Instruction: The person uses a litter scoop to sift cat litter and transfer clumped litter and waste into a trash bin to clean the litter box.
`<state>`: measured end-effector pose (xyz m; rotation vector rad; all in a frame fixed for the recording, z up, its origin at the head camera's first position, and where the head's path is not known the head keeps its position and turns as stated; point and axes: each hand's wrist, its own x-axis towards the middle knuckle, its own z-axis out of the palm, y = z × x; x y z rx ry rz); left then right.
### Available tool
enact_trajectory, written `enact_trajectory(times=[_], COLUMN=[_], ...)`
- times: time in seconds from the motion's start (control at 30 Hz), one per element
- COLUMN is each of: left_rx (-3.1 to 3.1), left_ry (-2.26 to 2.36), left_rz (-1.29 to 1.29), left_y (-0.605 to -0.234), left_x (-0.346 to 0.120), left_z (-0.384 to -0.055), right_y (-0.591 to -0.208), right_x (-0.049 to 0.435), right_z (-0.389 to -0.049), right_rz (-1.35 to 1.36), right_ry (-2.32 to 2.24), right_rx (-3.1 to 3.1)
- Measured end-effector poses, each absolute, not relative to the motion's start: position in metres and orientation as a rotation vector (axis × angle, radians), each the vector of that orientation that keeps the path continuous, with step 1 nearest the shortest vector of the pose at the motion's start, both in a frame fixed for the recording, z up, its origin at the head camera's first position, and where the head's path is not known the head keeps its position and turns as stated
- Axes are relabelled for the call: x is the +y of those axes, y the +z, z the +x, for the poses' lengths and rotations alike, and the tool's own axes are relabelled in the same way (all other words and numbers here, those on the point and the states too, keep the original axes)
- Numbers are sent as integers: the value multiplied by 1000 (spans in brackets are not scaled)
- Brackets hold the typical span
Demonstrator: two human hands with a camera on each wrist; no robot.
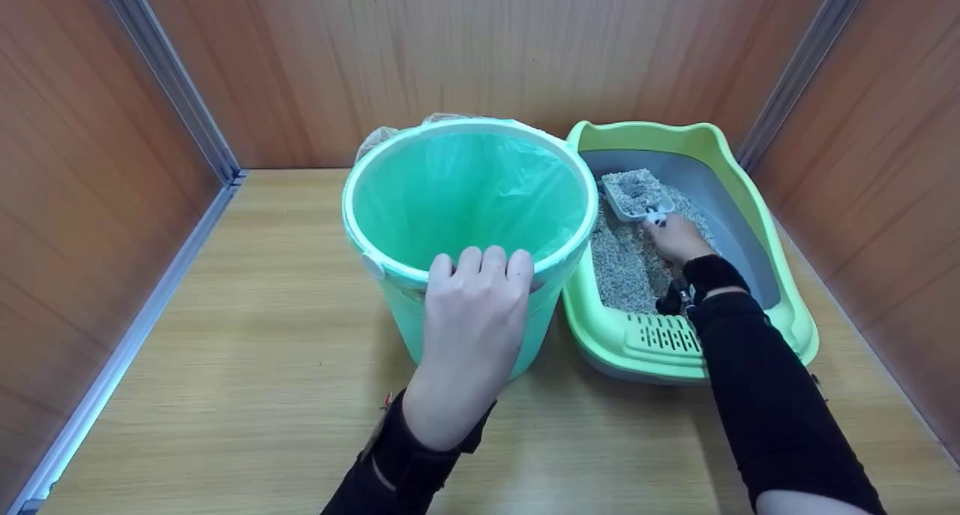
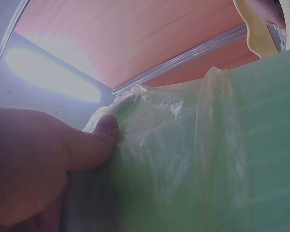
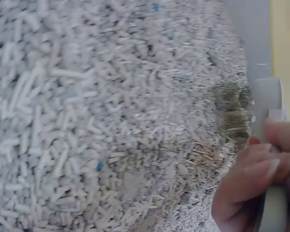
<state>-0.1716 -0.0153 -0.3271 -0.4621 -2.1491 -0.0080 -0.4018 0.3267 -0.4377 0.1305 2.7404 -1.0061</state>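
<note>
My left hand (image 1: pixel 476 312) grips the near rim of a green trash bin (image 1: pixel 405 320), fingers over the edge. In the left wrist view its thumb (image 2: pixel 104 133) presses the clear bin liner (image 2: pixel 169 145) on the outside. My right hand (image 1: pixel 679 239) holds the handle of a pale litter scoop (image 1: pixel 632 216) inside a green litter box (image 1: pixel 772 260). Grey litter fills the scoop's basket. In the right wrist view the fingers wrap round the scoop (image 3: pixel 268 96), and a darker brown clump (image 3: pixel 234 111) sits beside it. Pellet litter (image 3: pixel 87 121) fills most of that view.
The bin stands on a wooden floor (image 1: pixel 247 335), touching or nearly touching the litter box on its right. Wood panels (image 1: pixel 487 57) with metal edge strips close in the back and both sides. Slots (image 1: pixel 664 335) pierce the litter box's front ledge.
</note>
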Motion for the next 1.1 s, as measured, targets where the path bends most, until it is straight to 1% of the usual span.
enact_trajectory(times=[0.2,0.4,0.67,0.93,1.1], left_rx=[-2184,-2198,-2201,-2183,-2195], left_ry=[-10,-13,-18,-5,12], left_rz=[-479,-474,-475,-460,-454], left_y=[-326,-325,-325,-325,-325], left_x=[-15,-15,-17,-21,-22], left_z=[-170,-170,-170,-168,-167], right_y=[-429,-417,-408,-405,-406], right_x=[332,335,327,321,321], right_z=[-399,-396,-385,-379,-381], right_rz=[182,140,137,89,124], right_ry=[-1088,-1093,-1143,-1115,-1091], right_rx=[2818,2978,3051,3136,3039])
